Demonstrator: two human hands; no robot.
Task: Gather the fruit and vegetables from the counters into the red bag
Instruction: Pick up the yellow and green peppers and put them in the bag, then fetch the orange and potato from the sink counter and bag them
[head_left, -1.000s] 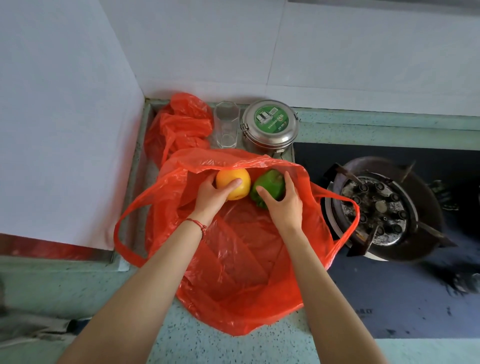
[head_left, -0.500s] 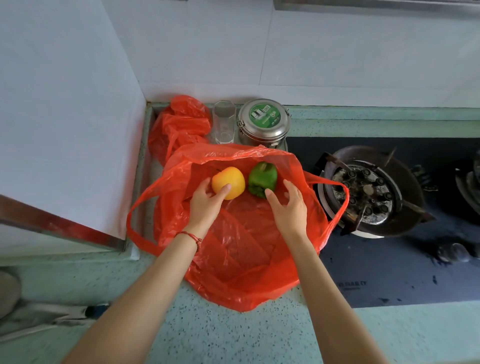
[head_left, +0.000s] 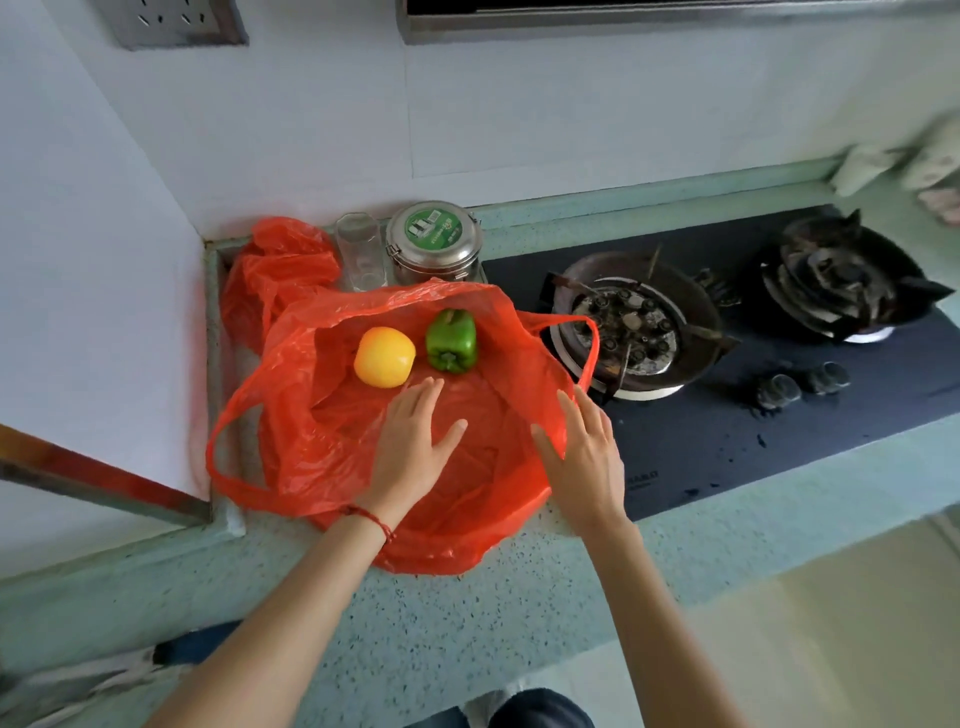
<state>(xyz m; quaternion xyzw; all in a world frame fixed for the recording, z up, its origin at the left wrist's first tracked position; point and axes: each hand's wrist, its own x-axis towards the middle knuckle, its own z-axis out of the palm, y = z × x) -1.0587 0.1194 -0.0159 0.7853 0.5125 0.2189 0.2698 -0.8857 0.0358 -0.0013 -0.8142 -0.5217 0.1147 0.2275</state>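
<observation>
Plastic this thin is the whole problem — the red bag (head_left: 332, 441) is soft, crinkly film that sags flat on the tabletop (head_left: 467, 613) and holds no shape of its own. It lies with its mouth gaping toward me, and the yellow pepper (head_left: 384, 357) and green pepper (head_left: 451, 340) sit side by side at its far end, close but seemingly not touching. Both look light, firm and smooth-skinned, so I judge they will roll if the film is tugged. My left hand (head_left: 413, 447) lies flat and open on the film just near of the yellow pepper, gripping nothing; my right hand (head_left: 584, 452) is spread open over the bag's right rim, also empty. The sensible places to take hold are the two loop handles — one at the left (head_left: 218, 441), one at the right (head_left: 589, 343) by the burner (head_left: 631, 325) — lifting both together so the peppers settle to the bottom. A second red bag (head_left: 275, 270) sits crumpled in the far corner.
</observation>
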